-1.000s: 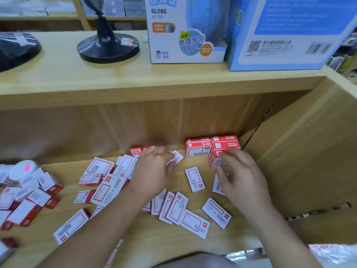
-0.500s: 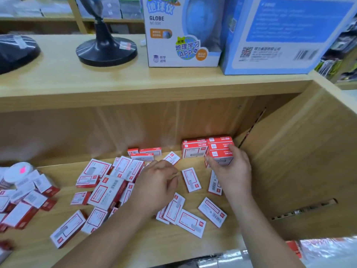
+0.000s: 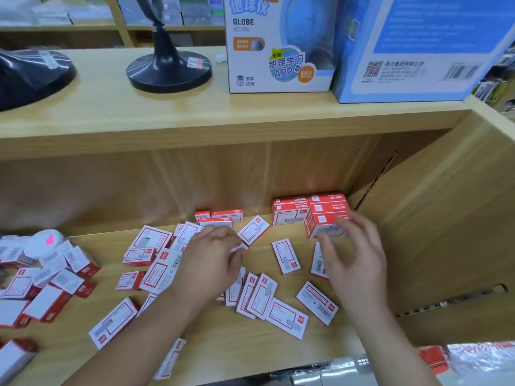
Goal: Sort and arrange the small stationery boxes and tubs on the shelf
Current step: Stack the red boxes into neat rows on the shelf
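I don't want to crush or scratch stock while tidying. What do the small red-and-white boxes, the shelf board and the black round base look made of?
Small red-and-white boxes: thin printed cardboard, by the sharp folded edges and flat print.
Shelf board: pale wood grain with a smooth, low sheen, probably laminate.
Black round base: smooth and glossy, likely moulded plastic, possibly painted metal.

The right grip (image 3: 354, 260) has let go of the stack's front box (image 3: 323, 222); its fingers now spread.

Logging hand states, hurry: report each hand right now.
Left hand: fingers curled over loose boxes; cannot tell if it grips one.
Right hand: open, fingers spread at the stack.
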Motion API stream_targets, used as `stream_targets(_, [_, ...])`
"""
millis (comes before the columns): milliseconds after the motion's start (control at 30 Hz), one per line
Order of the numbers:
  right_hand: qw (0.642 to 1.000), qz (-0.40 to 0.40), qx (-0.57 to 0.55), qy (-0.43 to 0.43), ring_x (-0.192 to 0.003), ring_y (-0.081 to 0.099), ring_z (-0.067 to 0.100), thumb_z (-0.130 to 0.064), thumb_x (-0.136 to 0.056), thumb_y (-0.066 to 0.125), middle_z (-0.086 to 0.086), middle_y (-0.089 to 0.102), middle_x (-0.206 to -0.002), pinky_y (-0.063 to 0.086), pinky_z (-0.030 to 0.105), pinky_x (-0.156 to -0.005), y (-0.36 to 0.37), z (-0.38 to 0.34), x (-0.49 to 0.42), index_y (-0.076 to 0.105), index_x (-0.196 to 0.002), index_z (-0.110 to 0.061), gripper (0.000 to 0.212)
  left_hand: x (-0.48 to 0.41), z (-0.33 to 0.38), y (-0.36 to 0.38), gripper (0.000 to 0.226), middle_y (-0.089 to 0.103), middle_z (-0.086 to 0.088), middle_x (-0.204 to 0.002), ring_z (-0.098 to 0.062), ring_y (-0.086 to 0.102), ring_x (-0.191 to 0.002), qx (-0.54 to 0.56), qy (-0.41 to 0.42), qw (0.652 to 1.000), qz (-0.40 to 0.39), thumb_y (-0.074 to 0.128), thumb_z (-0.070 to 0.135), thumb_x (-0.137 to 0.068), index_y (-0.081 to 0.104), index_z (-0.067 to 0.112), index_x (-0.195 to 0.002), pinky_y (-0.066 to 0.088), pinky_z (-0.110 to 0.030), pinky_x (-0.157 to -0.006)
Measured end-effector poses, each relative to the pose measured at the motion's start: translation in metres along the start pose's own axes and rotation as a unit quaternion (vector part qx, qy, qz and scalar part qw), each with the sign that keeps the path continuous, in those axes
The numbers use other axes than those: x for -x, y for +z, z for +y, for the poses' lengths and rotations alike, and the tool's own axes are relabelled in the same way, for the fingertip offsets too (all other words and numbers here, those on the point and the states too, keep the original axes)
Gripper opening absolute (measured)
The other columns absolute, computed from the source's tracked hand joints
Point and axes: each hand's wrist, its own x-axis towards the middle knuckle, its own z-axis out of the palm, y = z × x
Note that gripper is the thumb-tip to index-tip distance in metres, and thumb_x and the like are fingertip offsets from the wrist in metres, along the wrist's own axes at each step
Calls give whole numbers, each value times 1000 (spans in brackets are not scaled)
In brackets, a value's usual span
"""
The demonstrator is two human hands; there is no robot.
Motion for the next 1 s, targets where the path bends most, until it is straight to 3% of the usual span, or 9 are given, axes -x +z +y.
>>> stream_targets(100, [995, -98, 23, -3, -101, 65, 12, -23, -92, 70, -7, 69, -106, 54, 36, -84, 3, 6, 16, 75, -93, -16, 9, -22, -2, 4, 24, 71, 6, -101, -23, 58, -92, -48, 18, 999, -13, 57, 32, -86, 76, 20, -91, 51, -37, -82])
stream_targets(233, [974, -207, 87, -8, -120, 57, 19, -42, -91, 60, -3, 65, -121, 52, 41, -94, 18, 18, 33, 72, -102, -23, 25, -38, 5, 14, 26, 68, 8, -124, -24, 55, -112, -70, 46, 991, -103, 60, 35, -91, 76, 25, -109, 46, -41, -94])
stream_targets(333, [978, -194, 62, 53, -123, 56, 16, -32, -92, 62, -8, 59, -128, 53, 38, -93, 11, 31, 38, 68, -112, -19, 25, -27, -5, 9, 37, 53, 3, -150, -26, 49, -137, -33, 49, 984, -166, 52, 34, -100, 67, 23, -132, 38, -44, -113])
stream_targets(433, [975, -204, 53, 76, -129, 51, 11, -27, -91, 67, -16, 52, -128, 46, 28, -98, 2, 32, 40, 68, -116, -17, 26, -7, -13, -8, 34, 61, -5, -142, -27, 57, -132, 34, 48, 995, -79, 56, 22, -98, 70, 15, -128, 48, -42, -109])
stream_targets(567, [972, -231, 31, 19, -125, 54, 13, -44, -85, 67, -15, 55, -126, 50, 32, -95, 0, -2, 53, 71, -112, -27, 32, 40, -11, -31, 38, 64, -5, -136, -23, 58, -124, 54, 18, 998, 5, 64, 18, -89, 70, 16, -127, 48, -35, -105])
stream_targets(667, [961, -276, 3, -19, -126, 54, 6, -51, -80, 67, -15, 57, -132, 44, 23, -101, 14, -33, 68, 70, -118, -30, 44, 77, -20, -47, 30, 69, -3, -119, -25, 62, -107, 19, -40, 997, 71, 66, 29, -87, 77, 16, -111, 54, -42, -90])
stream_targets(767, [940, -319, 80, -94, -144, 39, 22, -55, -74, 61, 0, 46, -151, 41, 38, -112, 44, -54, 91, 56, -139, -26, 72, 119, -30, -64, 48, 65, -3, -115, -29, 57, -97, -34, -122, 988, 88, 74, 52, -75, 76, 19, -110, 52, -43, -82])
stream_targets(900, [916, -324, 217, -99, -149, 23, 40, -56, -72, 56, 16, 42, -152, 25, 53, -119, 74, -62, 99, 46, -146, -17, 85, 172, -25, -60, 102, 39, -5, -156, -36, 39, -132, -113, -227, 965, -68, 63, 86, -55, 50, 38, -143, 45, -56, -96])
stream_targets(1000, [910, -336, 224, -96, -138, 40, 35, -57, -79, 50, 10, 57, -136, 41, 53, -109, 82, -59, 93, 53, -141, -17, 73, 193, -34, -52, 92, 43, 1, -155, -30, 40, -139, -57, -218, 972, -64, 67, 77, -68, 48, 35, -147, 48, -50, -101])
